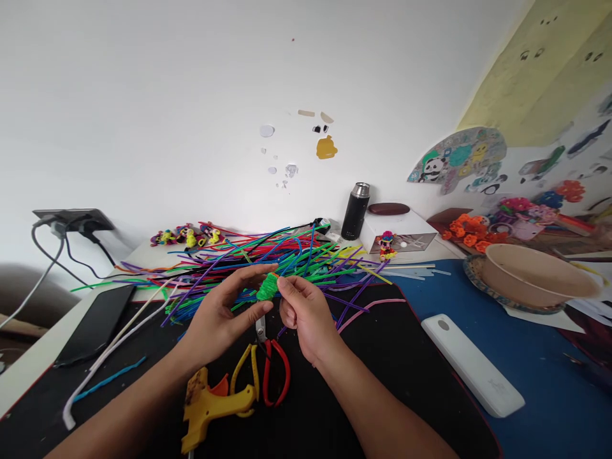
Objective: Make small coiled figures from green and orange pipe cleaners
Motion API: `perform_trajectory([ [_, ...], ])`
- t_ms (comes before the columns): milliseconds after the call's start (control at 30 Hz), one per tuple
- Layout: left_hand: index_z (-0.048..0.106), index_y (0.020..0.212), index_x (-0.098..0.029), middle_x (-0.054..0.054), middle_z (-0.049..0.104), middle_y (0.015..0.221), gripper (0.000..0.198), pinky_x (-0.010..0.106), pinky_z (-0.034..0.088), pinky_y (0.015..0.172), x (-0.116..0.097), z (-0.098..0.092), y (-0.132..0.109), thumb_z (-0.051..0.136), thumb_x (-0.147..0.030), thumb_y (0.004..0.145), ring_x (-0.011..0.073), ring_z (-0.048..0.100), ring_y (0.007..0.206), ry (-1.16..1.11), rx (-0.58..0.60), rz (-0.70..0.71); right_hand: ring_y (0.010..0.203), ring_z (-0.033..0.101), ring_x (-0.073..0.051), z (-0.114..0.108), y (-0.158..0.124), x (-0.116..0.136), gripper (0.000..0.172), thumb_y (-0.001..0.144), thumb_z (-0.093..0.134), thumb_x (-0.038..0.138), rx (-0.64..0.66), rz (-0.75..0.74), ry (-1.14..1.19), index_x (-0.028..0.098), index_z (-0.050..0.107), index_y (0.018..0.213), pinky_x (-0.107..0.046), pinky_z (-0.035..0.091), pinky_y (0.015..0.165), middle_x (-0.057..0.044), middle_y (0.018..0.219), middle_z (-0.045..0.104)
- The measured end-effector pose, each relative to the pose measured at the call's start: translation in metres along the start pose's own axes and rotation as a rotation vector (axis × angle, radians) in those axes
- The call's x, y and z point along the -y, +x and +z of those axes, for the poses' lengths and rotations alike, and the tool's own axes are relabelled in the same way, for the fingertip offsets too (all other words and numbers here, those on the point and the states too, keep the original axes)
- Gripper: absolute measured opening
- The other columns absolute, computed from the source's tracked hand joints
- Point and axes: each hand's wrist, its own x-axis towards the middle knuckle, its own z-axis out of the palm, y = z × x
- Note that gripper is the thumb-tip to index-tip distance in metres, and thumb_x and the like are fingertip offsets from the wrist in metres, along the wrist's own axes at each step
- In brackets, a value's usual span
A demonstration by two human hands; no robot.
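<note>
A small bright green coiled bundle of pipe cleaner [267, 288], with a bit of orange at its top, is held up in the middle of the head view. My left hand [224, 312] curves around its left side, thumb below and fingers above. From the other side, the thumb and forefinger of my right hand [308, 315] pinch its upper right edge. Beneath the hands lie scissors or pliers with one red handle [285, 376] and one yellow handle [234, 376]. Left of these is a yellow glue gun [215, 408] with an orange trigger.
Loose colourful pipe cleaners [296, 255] pile up behind my hands. A black phone [95, 325] lies left on the black mat [382, 382]. Further back stand a black thermos [356, 213], a white box [406, 233] and small figures [189, 236]. At right are a white power bank [473, 364] and a beige bowl [535, 274].
</note>
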Motion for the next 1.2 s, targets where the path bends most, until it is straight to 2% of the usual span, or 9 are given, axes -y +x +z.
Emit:
perform_trajectory([
  [67, 0.07, 0.142, -0.033, 0.009, 0.075, 0.143, 0.051, 0.039, 0.06, 0.106, -0.002, 0.001, 0.0, 0.085, -0.042, 0.094, 0.0282, 0.073, 0.125, 0.03, 0.0, 0.013, 0.042, 0.029, -0.006, 0.0, 0.0, 0.0, 0.052, 0.076, 0.094, 0.062, -0.014, -0.011, -0.014, 0.021, 0.063, 0.074, -0.024, 0.019, 0.044, 0.012, 0.047, 0.04],
  [167, 0.066, 0.143, -0.032, 0.007, 0.074, 0.132, 0.058, 0.037, 0.062, 0.097, -0.002, 0.002, 0.0, 0.088, -0.041, 0.091, 0.0248, 0.073, 0.11, 0.114, -0.067, 0.072, 0.043, 0.028, -0.006, 0.001, 0.0, 0.0, 0.052, 0.075, 0.094, 0.062, -0.034, -0.022, -0.026, 0.021, 0.062, 0.073, -0.024, 0.019, 0.045, 0.012, 0.047, 0.039],
  [367, 0.069, 0.13, -0.027, 0.003, 0.075, 0.109, 0.044, 0.036, 0.061, 0.085, -0.002, 0.002, 0.002, 0.086, -0.039, 0.091, 0.0229, 0.071, 0.094, 0.266, -0.059, 0.083, 0.045, 0.027, -0.007, 0.001, 0.0, -0.001, 0.05, 0.074, 0.093, 0.063, -0.056, -0.037, -0.068, 0.021, 0.066, 0.075, -0.024, 0.019, 0.045, 0.011, 0.048, 0.039],
  [500, 0.072, 0.124, -0.026, 0.006, 0.08, 0.114, 0.033, 0.037, 0.062, 0.087, -0.003, 0.002, 0.002, 0.079, -0.039, 0.095, 0.025, 0.075, 0.1, 0.27, -0.03, 0.056, 0.045, 0.028, -0.007, 0.001, -0.001, -0.002, 0.048, 0.074, 0.093, 0.061, -0.073, -0.055, -0.085, 0.02, 0.068, 0.077, -0.024, 0.02, 0.045, 0.011, 0.049, 0.039],
  [767, 0.075, 0.125, -0.025, 0.009, 0.083, 0.117, 0.033, 0.038, 0.063, 0.086, -0.01, 0.005, 0.002, 0.074, -0.04, 0.096, 0.0271, 0.078, 0.099, 0.249, -0.024, -0.004, 0.046, 0.029, -0.008, 0.002, -0.001, -0.001, 0.046, 0.077, 0.091, 0.06, -0.089, -0.071, -0.132, 0.021, 0.067, 0.078, -0.024, 0.021, 0.045, 0.011, 0.05, 0.041],
  [867, 0.076, 0.127, -0.025, 0.01, 0.083, 0.121, 0.035, 0.039, 0.062, 0.091, -0.01, 0.004, 0.002, 0.076, -0.041, 0.095, 0.028, 0.078, 0.104, 0.191, -0.007, -0.033, 0.046, 0.029, -0.008, 0.001, -0.001, 0.0, 0.049, 0.077, 0.091, 0.063, -0.088, -0.09, -0.149, 0.021, 0.066, 0.079, -0.024, 0.021, 0.045, 0.011, 0.051, 0.04],
  [1000, 0.075, 0.127, -0.023, 0.012, 0.081, 0.126, 0.043, 0.042, 0.061, 0.099, -0.011, 0.003, 0.004, 0.079, -0.051, 0.095, 0.0303, 0.077, 0.113, -0.107, 0.041, -0.13, 0.047, 0.031, -0.009, 0.001, -0.001, 0.002, 0.05, 0.079, 0.09, 0.066, -0.085, -0.125, -0.183, 0.021, 0.067, 0.08, -0.025, 0.021, 0.045, 0.009, 0.054, 0.042],
  [1067, 0.077, 0.125, -0.022, 0.013, 0.081, 0.123, 0.046, 0.041, 0.062, 0.096, -0.012, 0.002, 0.006, 0.078, -0.056, 0.095, 0.0305, 0.076, 0.111, -0.211, 0.055, -0.203, 0.047, 0.031, -0.009, 0.0, -0.002, 0.001, 0.05, 0.08, 0.089, 0.067, -0.069, -0.133, -0.203, 0.021, 0.068, 0.081, -0.025, 0.022, 0.045, 0.009, 0.056, 0.044],
  [1200, 0.081, 0.117, -0.022, 0.011, 0.08, 0.114, 0.047, 0.036, 0.06, 0.087, -0.013, 0.0, 0.01, 0.078, -0.063, 0.094, 0.0276, 0.074, 0.101, -0.236, 0.014, -0.309, 0.049, 0.034, -0.01, 0.0, -0.004, -0.001, 0.048, 0.084, 0.086, 0.065, -0.042, -0.156, -0.273, 0.021, 0.07, 0.085, -0.026, 0.023, 0.047, 0.006, 0.062, 0.051],
])
